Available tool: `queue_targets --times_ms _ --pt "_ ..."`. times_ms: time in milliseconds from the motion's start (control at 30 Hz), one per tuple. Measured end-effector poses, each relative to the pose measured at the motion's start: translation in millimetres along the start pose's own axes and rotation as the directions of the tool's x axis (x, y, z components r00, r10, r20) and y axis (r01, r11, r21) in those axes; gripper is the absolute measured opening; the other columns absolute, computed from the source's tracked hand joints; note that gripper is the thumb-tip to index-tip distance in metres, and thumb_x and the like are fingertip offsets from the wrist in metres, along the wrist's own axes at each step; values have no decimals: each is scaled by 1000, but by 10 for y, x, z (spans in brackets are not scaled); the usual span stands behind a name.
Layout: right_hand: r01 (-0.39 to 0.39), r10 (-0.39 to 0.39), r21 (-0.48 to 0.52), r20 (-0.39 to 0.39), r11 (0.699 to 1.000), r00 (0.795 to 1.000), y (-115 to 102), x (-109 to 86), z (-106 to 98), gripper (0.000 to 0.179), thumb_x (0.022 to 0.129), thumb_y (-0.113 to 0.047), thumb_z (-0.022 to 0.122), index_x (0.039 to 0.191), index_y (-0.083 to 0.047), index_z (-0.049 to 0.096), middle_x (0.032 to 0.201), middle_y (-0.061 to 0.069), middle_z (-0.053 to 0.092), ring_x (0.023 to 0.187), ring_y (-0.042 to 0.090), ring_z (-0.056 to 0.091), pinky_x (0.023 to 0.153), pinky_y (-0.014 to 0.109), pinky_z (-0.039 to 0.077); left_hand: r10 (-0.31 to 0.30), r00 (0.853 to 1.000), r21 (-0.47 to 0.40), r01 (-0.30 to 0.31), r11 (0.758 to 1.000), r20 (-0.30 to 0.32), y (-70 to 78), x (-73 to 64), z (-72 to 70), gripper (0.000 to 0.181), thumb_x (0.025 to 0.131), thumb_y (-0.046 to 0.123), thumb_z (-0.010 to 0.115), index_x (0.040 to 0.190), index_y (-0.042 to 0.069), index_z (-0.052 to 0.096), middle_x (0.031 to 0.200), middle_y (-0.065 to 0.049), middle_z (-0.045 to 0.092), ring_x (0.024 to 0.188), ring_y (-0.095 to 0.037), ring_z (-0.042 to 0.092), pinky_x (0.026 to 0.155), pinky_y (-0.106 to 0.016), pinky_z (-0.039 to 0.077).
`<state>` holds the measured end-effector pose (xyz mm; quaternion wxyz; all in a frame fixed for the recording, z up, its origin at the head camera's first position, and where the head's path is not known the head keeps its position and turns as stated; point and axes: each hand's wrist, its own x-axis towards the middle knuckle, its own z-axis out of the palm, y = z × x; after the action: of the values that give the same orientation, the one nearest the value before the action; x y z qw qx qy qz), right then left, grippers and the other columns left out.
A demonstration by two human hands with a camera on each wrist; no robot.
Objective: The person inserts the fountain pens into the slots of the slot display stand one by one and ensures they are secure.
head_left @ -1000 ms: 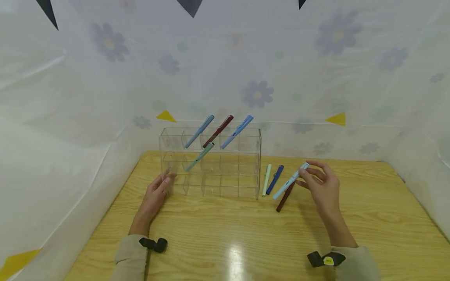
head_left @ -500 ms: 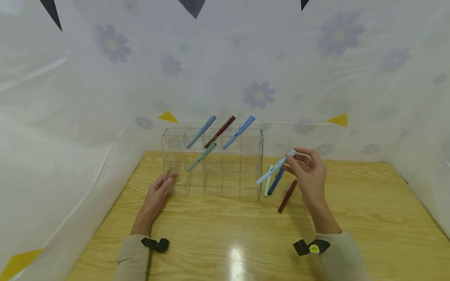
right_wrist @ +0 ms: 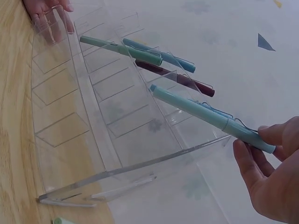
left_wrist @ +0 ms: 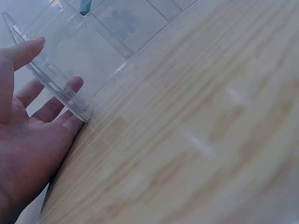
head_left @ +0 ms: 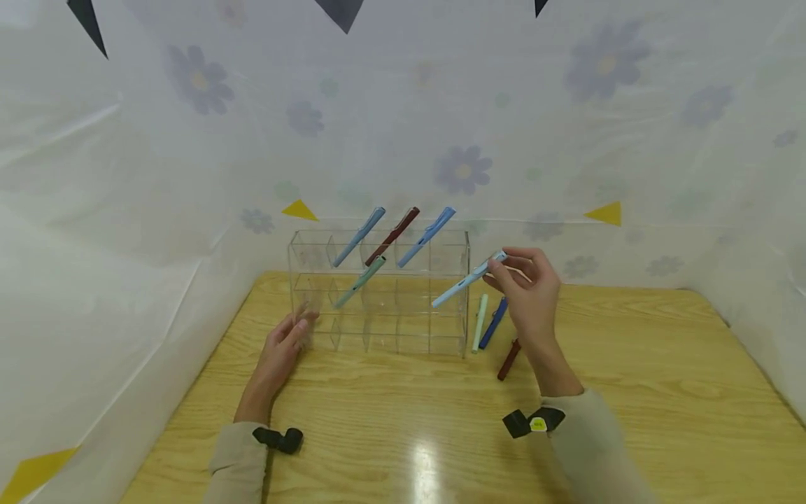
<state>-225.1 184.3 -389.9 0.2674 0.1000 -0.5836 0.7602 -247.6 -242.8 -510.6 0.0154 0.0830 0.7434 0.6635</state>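
carrying the pale blue pen leftward, the right hand has brought it away from the loose pens, above which it hung a moment ago, and up to the right end of the clear organizer. thumb and fingertips pinch it near its clip end, so the pen slants with its free end low and to the left, overlapping the rightmost column at the middle tier in the head view; whether that end touches the plastic, i cannot tell. the carry looks almost done to me, while seating the pen in a compartment is not. at the far lower corner, the left hand has hardly shifted, its fingers relaxed and spread at the end wall, perhaps steadying it, though how hard they press is unclear. four pens lean in the organizer, unchanged: three in the top tier, a grey-green pen in the middle one. on the table lie a mint pen, a dark blue pen and a dark red pen, now partly covered by the right wrist.
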Motion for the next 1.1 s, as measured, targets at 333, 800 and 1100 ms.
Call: queue_targets --times_ms 333,800,1100 --pt "15 -14 -21 17 1000 1000 -3 113 284 28 93 2 73 117 10 61 102 21 66 86 27 74 82 39 58 -13 1000 -24 13 1000 -2 -9 6 -9 59 112 35 43 159 2 32 159 -18 42 152 -28 23 118 -52 19" --pt "51 -49 -70 18 996 999 129 204 554 28 95 0 72 118 13 61 104 29 66 84 22 75 80 35 59 -16 1000 -64 16 998 -3 9 -1 12 56 112 32 45 155 -3 38 164 -15 34 152 -27 22 115 -46 22" --pt "40 -37 -120 25 992 999 137 182 762 23 94 6 70 114 13 62 104 32 67 81 24 74 76 37 59 -20 1000 -29 20 999 -5 9 -5 12 55 112 33 45 157 2 38 159 -16 43 150 -25 27 107 -28 31"
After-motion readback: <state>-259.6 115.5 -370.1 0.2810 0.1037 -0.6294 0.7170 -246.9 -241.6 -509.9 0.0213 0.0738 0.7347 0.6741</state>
